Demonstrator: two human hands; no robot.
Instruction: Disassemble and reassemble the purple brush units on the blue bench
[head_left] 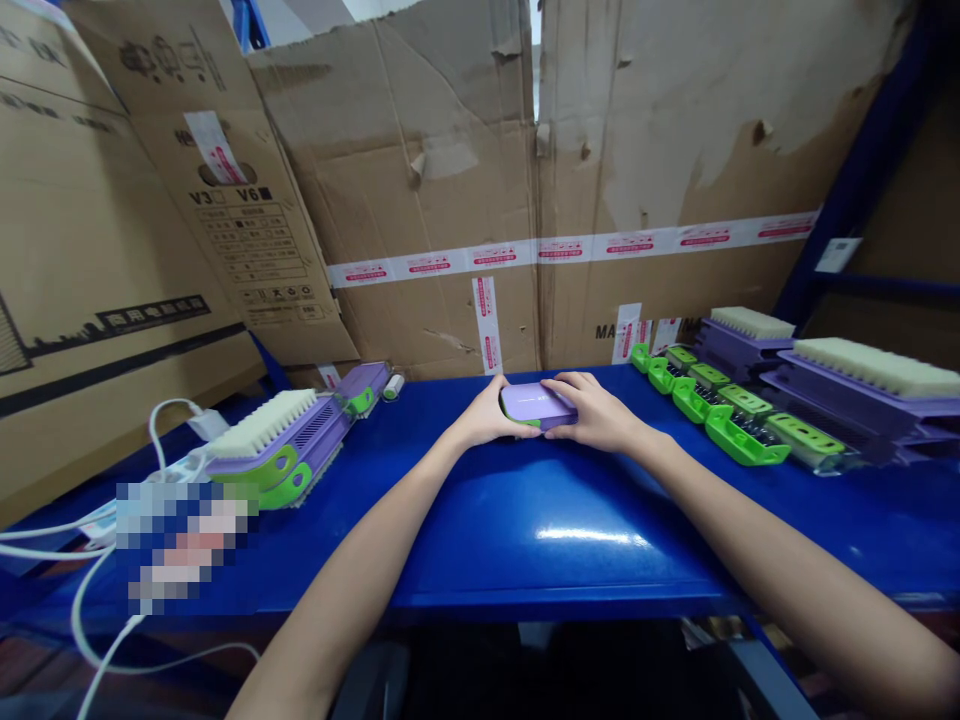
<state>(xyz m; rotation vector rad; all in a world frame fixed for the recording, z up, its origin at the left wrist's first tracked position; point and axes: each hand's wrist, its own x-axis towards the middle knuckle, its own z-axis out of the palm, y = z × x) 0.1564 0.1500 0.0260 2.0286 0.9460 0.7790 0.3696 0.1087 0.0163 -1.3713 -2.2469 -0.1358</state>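
Observation:
Both of my hands grip a small oblong case (538,402) with a glossy purple top and a green edge, low over the blue table. Its left end is held by my left hand (486,412), thumb along the near side. On the right end, the fingers of my right hand (589,410) lie over the top and the thumb presses the near side. The case's underside is hidden. Closest on the left is a similar purple-and-green piece (365,385), beside a small white-and-green part (394,386).
Purple pieces with a cream ridged pad (270,425) are stacked left, near white cables (94,600) and a plug (208,424). At right are several green end caps (742,437), clear-bottomed green parts (806,437) and purple bodies (847,395) with pads. Cardboard (420,180) walls the back.

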